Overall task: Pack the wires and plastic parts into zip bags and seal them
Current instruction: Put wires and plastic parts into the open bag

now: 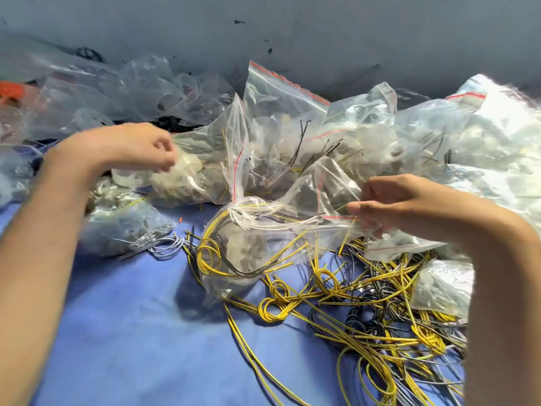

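Note:
A clear zip bag (248,259) with coiled yellow and black wires and pale plastic parts inside lies on the blue cloth in the middle. My right hand (404,203) pinches its red-lined mouth edge at the right. My left hand (131,148) hovers to the upper left with curled fingers, over a bag of pale plastic parts (181,177); I cannot tell whether it holds anything. Loose yellow and black wires (366,312) lie tangled at the lower right.
Several filled zip bags (322,133) are heaped along the back against a grey wall (292,30). Crumpled clear bags (117,86) lie at the back left. A bag with grey wires (131,230) sits at the left. Blue cloth (131,332) covers the surface.

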The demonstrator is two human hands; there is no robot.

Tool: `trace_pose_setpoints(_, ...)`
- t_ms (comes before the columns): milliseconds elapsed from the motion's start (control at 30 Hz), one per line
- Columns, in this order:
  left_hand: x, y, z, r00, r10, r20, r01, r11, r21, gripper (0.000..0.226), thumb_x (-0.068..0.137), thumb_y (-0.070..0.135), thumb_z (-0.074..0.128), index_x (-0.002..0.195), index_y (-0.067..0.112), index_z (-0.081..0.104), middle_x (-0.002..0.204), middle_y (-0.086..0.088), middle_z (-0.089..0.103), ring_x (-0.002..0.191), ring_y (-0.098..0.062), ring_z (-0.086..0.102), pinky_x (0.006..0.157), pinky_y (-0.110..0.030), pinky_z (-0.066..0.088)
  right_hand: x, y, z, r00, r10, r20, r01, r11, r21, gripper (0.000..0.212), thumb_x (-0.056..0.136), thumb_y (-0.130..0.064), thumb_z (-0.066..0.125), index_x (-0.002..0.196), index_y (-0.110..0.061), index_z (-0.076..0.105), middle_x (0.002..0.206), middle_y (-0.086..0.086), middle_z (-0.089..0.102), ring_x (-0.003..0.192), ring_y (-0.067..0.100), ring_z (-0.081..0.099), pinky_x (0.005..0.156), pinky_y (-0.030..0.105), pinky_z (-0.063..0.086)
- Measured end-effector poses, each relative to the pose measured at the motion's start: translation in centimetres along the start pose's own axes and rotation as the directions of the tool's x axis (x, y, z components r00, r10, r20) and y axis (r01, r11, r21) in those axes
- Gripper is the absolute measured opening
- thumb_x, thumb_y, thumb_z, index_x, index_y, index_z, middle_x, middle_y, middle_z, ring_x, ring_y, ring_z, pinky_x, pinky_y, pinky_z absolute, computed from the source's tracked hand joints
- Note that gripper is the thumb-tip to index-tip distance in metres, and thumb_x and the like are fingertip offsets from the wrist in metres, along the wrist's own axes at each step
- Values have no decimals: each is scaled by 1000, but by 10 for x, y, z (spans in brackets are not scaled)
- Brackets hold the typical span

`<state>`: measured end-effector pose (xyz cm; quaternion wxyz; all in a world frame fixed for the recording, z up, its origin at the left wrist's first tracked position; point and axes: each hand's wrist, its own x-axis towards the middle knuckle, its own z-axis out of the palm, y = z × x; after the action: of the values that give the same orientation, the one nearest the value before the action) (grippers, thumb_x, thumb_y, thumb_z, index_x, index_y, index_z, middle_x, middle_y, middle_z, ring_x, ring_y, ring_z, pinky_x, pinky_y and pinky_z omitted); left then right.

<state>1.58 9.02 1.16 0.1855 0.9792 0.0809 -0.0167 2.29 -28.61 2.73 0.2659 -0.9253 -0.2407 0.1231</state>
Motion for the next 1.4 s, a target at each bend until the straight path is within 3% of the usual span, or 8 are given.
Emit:
trace_pose_setpoints(200, 4, -69, 14, 902, -418, 107, 386, 892, 235, 28, 69, 2, 79, 94, 5, 67, 89, -12, 61, 85, -29, 56, 79, -34, 46, 2, -1, 2, 1000, -2, 7, 2, 1000, 5, 30, 87, -43, 60, 70, -18, 54, 55, -18, 64, 47, -6, 57, 42, 5, 35)
trace_pose_setpoints(400, 3, -78, 17, 873, -446, 196, 411, 891, 193, 45, 72, -11, 72, 108, 10, 57, 128, -19, 49, 115, -36, 48, 95, -42, 43, 2, -2, 4, 1000, 18, 24, -18, 1000, -11, 32, 84, -46, 59, 72, -16, 55, 59, -16, 66, 53, -3, 61, 58, 18, 45)
trace_pose_setpoints(500, 0, -76, 21, 863, -460, 209, 428, 885, 182, 59, 72, -23, 62, 123, 7, 53, 136, -18, 40, 118, -37, 43, 82, -43, 48, 2, -4, 4, 999, 38, 30, -38, 999, -7, 32, 83, -47, 59, 75, -16, 56, 62, -15, 68, 58, -1, 64, 64, 30, 49)
trace_pose_setpoints(600, 2, -77, 22, 879, -454, 144, 427, 885, 184, 43, 77, -20, 56, 109, 9, 59, 122, -17, 48, 96, -29, 50, 59, -29, 47, 1, -5, 4, 999, 35, 20, -34, 998, -60, 35, 85, -49, 57, 76, -16, 55, 59, -20, 65, 52, -7, 59, 55, 20, 43)
trace_pose_setpoints(767, 3, -80, 14, 890, -447, 96, 427, 888, 171, 25, 73, -11, 67, 87, 10, 65, 87, -13, 61, 76, -29, 58, 62, -32, 49, 0, -6, 4, 999, 41, 8, -40, 996, -74, 35, 86, -49, 57, 73, -17, 53, 55, -23, 62, 49, -8, 57, 46, 10, 38)
trace_pose_setpoints(933, -3, -45, -16, 959, -283, -30, 283, 935, 212, 18, 67, 13, 80, 70, 29, 73, 71, 8, 70, 78, -19, 62, 73, -29, 47, -2, -10, 3, 1000, 23, 4, -22, 992, -121, 31, 86, -51, 55, 77, -22, 58, 63, -22, 65, 53, -7, 59, 54, 17, 43)
trace_pose_setpoints(1133, -29, 60, 0, 984, 106, -140, -105, 994, 12, 7, 76, 31, 75, 80, 35, 71, 72, 22, 67, 72, 12, 54, 59, -14, 39, -4, -18, 5, 993, 0, 118, -10, 996, 85, 19, 92, -36, 54, 92, -19, 61, 97, -3, 74, 72, 14, 73, 87, 44, 53)
trace_pose_setpoints(1400, -43, 159, 22, 843, 421, -333, -530, 755, -387, 12, 85, 18, 68, 96, 19, 71, 86, 8, 72, 75, -4, 65, 68, -11, 46, -7, -31, 4, 993, -58, 99, 72, 987, -146, 37, 85, -53, 55, 101, -25, 71, 93, 0, 70, 87, 14, 62, 79, 30, 48)
